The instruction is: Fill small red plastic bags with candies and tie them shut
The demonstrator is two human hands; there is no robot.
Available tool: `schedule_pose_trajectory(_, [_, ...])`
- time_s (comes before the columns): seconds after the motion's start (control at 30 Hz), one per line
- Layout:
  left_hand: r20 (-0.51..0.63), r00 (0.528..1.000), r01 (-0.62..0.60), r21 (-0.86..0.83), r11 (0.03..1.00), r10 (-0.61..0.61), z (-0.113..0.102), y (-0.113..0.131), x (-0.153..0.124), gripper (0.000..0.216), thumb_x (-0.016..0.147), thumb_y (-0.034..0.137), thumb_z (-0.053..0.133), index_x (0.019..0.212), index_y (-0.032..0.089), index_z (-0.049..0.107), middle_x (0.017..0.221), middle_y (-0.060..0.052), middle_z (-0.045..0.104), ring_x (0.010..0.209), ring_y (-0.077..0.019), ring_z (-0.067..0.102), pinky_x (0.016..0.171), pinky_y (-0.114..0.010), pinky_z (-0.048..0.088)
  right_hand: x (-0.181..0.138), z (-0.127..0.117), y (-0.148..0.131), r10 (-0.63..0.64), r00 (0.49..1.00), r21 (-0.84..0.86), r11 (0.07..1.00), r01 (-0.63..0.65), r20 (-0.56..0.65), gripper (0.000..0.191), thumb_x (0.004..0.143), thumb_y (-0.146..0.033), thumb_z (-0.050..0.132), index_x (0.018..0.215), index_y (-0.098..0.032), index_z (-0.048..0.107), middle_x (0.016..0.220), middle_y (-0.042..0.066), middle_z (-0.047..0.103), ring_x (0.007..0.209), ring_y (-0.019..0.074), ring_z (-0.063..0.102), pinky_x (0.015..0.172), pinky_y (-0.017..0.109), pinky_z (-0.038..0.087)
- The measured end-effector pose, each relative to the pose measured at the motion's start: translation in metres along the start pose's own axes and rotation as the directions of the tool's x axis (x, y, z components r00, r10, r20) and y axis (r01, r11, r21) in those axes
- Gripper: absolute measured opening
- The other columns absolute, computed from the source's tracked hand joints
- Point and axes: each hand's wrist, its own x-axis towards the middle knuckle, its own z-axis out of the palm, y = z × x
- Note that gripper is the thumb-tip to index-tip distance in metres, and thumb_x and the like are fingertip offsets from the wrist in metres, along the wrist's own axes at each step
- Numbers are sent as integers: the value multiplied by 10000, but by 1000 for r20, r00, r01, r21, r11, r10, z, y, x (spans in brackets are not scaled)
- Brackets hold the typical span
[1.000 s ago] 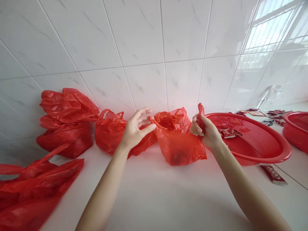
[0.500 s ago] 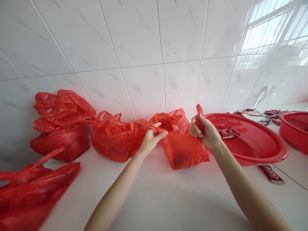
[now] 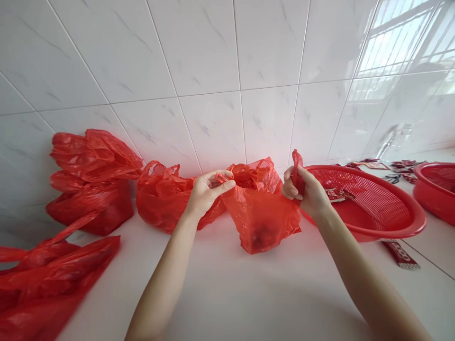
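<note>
Head view: something dark sits in the bottom of the thin translucent red plastic bag (image 3: 261, 218), too blurred by the film to identify. That bag stands on the white counter (image 3: 249, 293) near its back edge at the tiled wall, beside the round red perforated plastic basket (image 3: 369, 208). The left hand (image 3: 206, 192) pinches one bag handle between thumb and fingers; the right hand (image 3: 307, 189) is clenched around the other handle. A second red basket (image 3: 435, 189) is cut off at the right edge. Compared with half a second ago, the left hand has pulled its handle up and leftward, stretching the bag's mouth wider; the right hand has barely shifted.
</note>
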Motion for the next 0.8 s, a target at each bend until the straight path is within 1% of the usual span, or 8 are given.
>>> schedule_pose_trajectory(0.1, [100, 993, -64, 86, 994, 55, 1, 8, -3, 363, 678, 454, 856, 933, 212, 764, 954, -45, 723, 882, -188, 647, 856, -319, 533, -2, 6, 2, 16, 998, 38, 999, -18, 56, 328, 846, -509, 504, 719, -234, 629, 467, -35, 408, 422, 112, 238, 479, 295, 290])
schedule_pose_trajectory(0.17, [180, 979, -114, 130, 985, 90, 0, 13, -2, 327, 712, 444, 838, 929, 214, 756, 963, -41, 722, 906, -193, 647, 874, -322, 521, -4, 10, 2, 18, 996, 58, 998, -24, 93, 331, 818, -510, 497, 729, -224, 637, 482, -26, 437, 433, 112, 253, 481, 297, 285])
schedule_pose_trajectory(0.23, [247, 962, -161, 181, 970, 113, -2, 19, 0, 284, 751, 456, 811, 850, 201, 736, 883, -26, 703, 874, -185, 632, 861, -315, 502, -5, 14, 3, 15, 994, 55, 998, -22, 111, 270, 778, -475, 574, 763, -215, 644, 498, -45, 434, 440, 95, 241, 477, 283, 256])
schedule_pose_trajectory(0.33, [313, 942, -201, 234, 951, 122, -1, 28, 6, 342, 792, 495, 770, 708, 177, 678, 739, -4, 640, 762, -157, 582, 789, -295, 473, -8, 18, 6, 48, 993, -27, 999, -45, 105, 201, 707, -344, 751, 807, -197, 657, 524, -88, 379, 457, 62, 241, 480, 254, 217])
schedule_pose_trajectory(0.43, [356, 924, -212, 174, 962, 139, 5, 34, 12, 371, 796, 514, 763, 689, 170, 675, 702, 5, 618, 708, -137, 550, 733, -274, 452, -12, 25, 10, 88, 990, -130, 989, -74, 109, 232, 695, -318, 822, 820, -184, 680, 573, -80, 413, 495, 60, 323, 498, 247, 248])
schedule_pose_trajectory(0.57, [377, 910, -201, 43, 979, 171, 16, 37, 17, 406, 787, 550, 760, 665, 170, 684, 664, 4, 602, 676, -129, 534, 678, -267, 441, -19, 38, 13, 62, 990, -262, 965, -28, 123, 255, 731, -347, 822, 895, -177, 723, 690, -31, 525, 591, 93, 436, 554, 263, 327])
schedule_pose_trajectory(0.67, [391, 902, -198, -7, 980, 185, 22, 36, 18, 417, 816, 559, 731, 664, 172, 696, 676, -8, 622, 682, -137, 554, 688, -279, 454, -23, 47, 15, 27, 992, -286, 958, 11, 127, 283, 738, -366, 827, 916, -175, 718, 713, -27, 519, 615, 103, 439, 563, 266, 344])
schedule_pose_trajectory(0.8, [439, 877, -197, -40, 980, 194, 28, 31, 18, 413, 882, 551, 666, 734, 171, 729, 745, -35, 676, 760, -162, 623, 785, -303, 500, -24, 53, 21, 26, 989, -256, 967, 13, 147, 289, 747, -399, 821, 765, -170, 645, 651, -54, 435, 565, 83, 358, 514, 252, 287])
